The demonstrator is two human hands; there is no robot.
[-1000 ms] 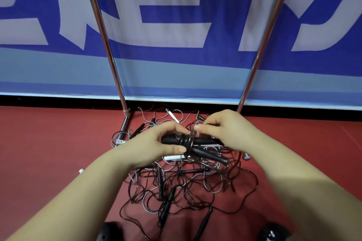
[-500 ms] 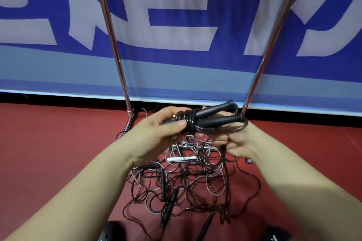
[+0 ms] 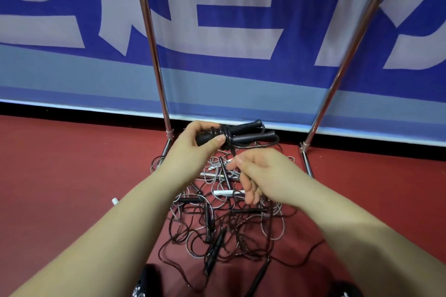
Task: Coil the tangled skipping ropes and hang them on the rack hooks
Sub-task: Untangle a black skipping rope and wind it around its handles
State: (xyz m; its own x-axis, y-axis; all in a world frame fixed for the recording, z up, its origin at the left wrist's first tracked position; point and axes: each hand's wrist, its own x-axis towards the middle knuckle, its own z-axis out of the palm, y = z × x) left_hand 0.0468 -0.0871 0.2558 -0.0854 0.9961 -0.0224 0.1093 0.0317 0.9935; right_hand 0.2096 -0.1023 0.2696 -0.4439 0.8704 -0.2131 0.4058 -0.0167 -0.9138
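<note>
Coiled black skipping rope (image 3: 237, 135) held up over the tangle.
Handles side by side, cord wound round their middle, gripped at one end by left hand (image 3: 198, 149), fingers curled around it. Loose cord tail pinched between thumb and forefinger of right hand (image 3: 261, 173), other fingers slack. Below, tangled ropes (image 3: 224, 219) heaped on red floor (image 3: 72, 176), between chrome rack legs (image 3: 154, 55).

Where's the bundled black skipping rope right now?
Centre of the head view: left hand grips the coiled black rope above the tangled pile, between the rack poles.
</note>
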